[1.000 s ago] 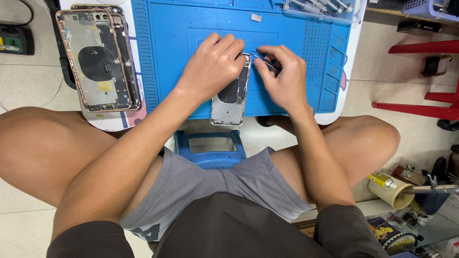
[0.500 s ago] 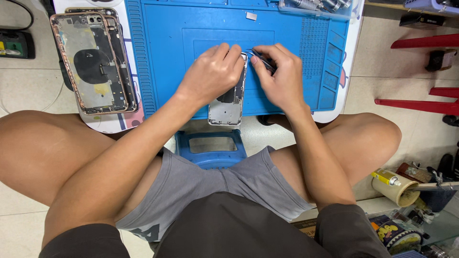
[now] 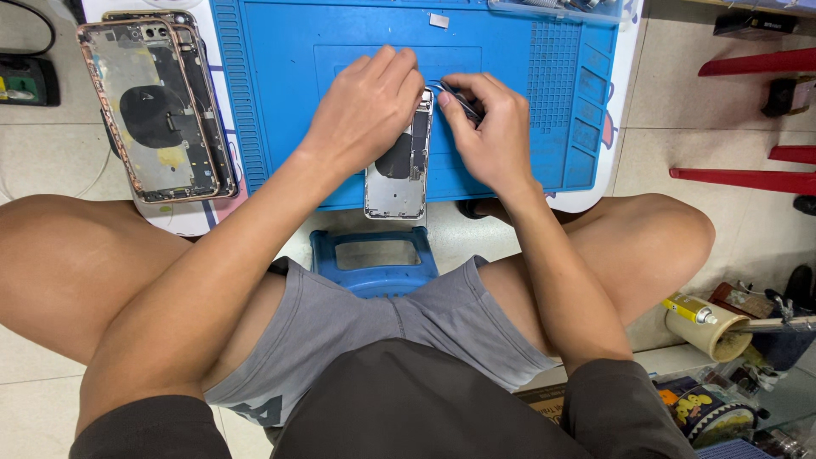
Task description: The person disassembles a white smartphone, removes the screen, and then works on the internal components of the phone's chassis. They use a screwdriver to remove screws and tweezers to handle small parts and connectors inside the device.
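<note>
1. My left hand [image 3: 367, 106] lies flat over the upper part of an opened phone housing [image 3: 398, 161], fingers together and pressing it down onto the blue repair mat [image 3: 280, 102].
2. My right hand [image 3: 486, 127] sits just beside it, fingers pinched narrow around a pair of thin metal tweezers [image 3: 455, 98], whose tips point toward the housing's top edge.
3. The housing lies upright on the mat's near edge, its lower end reaching past the edge toward me.
4. Two more stripped phone housings [image 3: 157, 106] lie stacked to the left on the white desk [image 3: 183, 217], well apart from my hands.
5. A blue plastic stool [image 3: 374, 259] shows between my knees.
6. A small tube [image 3: 690, 308] rests on a roll of tape [image 3: 710, 333] at far right.
</note>
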